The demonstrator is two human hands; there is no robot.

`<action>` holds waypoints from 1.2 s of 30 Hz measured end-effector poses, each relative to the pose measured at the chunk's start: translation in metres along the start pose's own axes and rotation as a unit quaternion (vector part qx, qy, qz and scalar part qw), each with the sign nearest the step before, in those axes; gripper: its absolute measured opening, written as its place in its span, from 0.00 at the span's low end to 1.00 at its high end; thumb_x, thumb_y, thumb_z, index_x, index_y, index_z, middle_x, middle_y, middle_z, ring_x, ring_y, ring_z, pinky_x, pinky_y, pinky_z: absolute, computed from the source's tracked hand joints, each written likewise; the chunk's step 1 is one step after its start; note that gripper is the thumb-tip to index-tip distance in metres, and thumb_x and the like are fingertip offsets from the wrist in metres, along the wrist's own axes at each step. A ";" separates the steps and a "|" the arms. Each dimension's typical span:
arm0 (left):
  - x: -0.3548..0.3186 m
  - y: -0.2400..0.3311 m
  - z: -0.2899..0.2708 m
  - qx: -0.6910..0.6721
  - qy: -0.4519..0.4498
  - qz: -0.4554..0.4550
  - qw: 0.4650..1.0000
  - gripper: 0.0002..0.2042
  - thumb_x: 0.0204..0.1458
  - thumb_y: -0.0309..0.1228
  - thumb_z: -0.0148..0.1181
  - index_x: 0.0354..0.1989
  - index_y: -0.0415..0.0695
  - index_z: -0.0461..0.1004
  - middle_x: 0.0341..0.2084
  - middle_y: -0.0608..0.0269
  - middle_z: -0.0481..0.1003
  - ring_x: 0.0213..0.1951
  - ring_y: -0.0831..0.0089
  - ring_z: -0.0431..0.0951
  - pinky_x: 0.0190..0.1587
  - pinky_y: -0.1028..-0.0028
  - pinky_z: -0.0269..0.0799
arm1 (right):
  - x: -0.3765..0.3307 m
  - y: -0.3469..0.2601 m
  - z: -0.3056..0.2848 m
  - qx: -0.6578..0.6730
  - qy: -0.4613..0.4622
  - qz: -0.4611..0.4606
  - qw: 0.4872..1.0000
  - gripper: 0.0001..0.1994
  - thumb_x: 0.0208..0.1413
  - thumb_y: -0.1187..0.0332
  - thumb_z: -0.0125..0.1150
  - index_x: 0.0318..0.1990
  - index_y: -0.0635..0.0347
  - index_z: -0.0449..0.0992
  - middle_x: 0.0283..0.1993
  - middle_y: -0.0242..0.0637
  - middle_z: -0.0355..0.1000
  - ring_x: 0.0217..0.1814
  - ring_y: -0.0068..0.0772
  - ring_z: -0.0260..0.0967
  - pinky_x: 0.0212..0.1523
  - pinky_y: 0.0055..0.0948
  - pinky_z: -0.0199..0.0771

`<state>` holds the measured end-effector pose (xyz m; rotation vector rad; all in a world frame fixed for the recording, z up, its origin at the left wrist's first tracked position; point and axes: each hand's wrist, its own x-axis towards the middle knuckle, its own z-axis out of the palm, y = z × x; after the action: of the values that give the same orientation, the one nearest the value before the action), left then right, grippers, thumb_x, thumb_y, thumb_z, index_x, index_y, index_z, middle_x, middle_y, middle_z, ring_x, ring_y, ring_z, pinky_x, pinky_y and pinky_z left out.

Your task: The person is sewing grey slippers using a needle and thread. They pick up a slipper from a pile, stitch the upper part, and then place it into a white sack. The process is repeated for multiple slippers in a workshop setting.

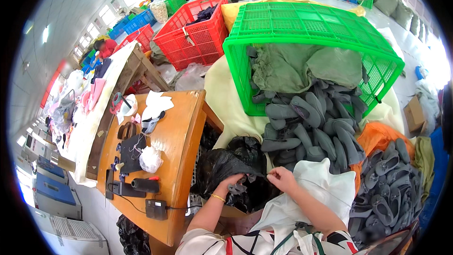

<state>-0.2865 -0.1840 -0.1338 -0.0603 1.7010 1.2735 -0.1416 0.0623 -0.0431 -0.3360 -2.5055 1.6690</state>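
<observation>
A black plastic bag [210, 172] stands with its mouth open before me, between the wooden table and the heap of grey slip-on shoes [325, 144]. At the bag's mouth is my left hand [231, 180], closed around a crumpled grey piece of cloth, with its fingertips partly hidden. My right hand [281, 178] is closed in a pinch at the bag's right edge; what lies between those fingers is too small to make out. White sheeting [311, 184] lies under my right forearm. The shoes spill out of a green plastic crate [311, 23] tipped on its side.
On my left stands a wooden table [181, 127] holding a black tape roll [145, 185], a black adapter box [156, 209] and scraps. More grey shoes [387, 193] fill the right side beside an orange bag [384, 134]. Red crates [193, 42] stand beyond. People are farther back.
</observation>
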 end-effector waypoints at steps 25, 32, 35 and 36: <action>-0.175 0.108 0.211 -0.183 -0.221 0.313 0.906 0.20 0.47 0.16 0.61 0.50 0.40 0.72 0.39 0.61 0.77 0.39 0.73 0.78 0.43 0.72 0.76 | -0.392 0.021 -0.264 0.368 0.558 0.003 0.744 0.08 0.65 0.68 0.57 0.44 0.65 0.77 0.31 0.28 0.72 0.31 0.18 0.70 0.38 0.24 0.78; -0.176 0.056 0.319 0.430 -0.176 0.446 0.765 0.28 0.51 0.34 0.66 0.61 0.46 0.65 0.49 0.43 0.73 0.50 0.50 0.76 0.52 0.63 0.72 | -0.547 0.068 -0.286 0.371 0.687 -0.027 0.624 0.07 0.62 0.70 0.61 0.42 0.63 0.77 0.30 0.30 0.74 0.31 0.22 0.72 0.40 0.28 0.79; -0.168 0.044 0.334 0.544 -0.179 0.432 0.697 0.36 0.52 0.43 0.65 0.68 0.46 0.59 0.55 0.36 0.70 0.54 0.41 0.72 0.57 0.62 0.69 | -0.581 0.074 -0.293 0.354 0.724 -0.016 0.592 0.07 0.61 0.69 0.61 0.42 0.63 0.77 0.30 0.29 0.74 0.31 0.22 0.72 0.40 0.28 0.78; -0.167 0.046 0.337 0.510 -0.212 0.421 0.720 0.38 0.51 0.44 0.66 0.69 0.46 0.58 0.56 0.37 0.69 0.55 0.43 0.72 0.57 0.63 0.68 | -0.584 0.077 -0.291 0.346 0.724 -0.012 0.597 0.07 0.61 0.70 0.61 0.43 0.63 0.77 0.31 0.29 0.74 0.31 0.22 0.72 0.39 0.27 0.78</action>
<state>-0.0038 0.0123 0.0239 1.6953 1.8069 0.6155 0.4958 0.2087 0.0160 -0.9779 -0.5914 1.2000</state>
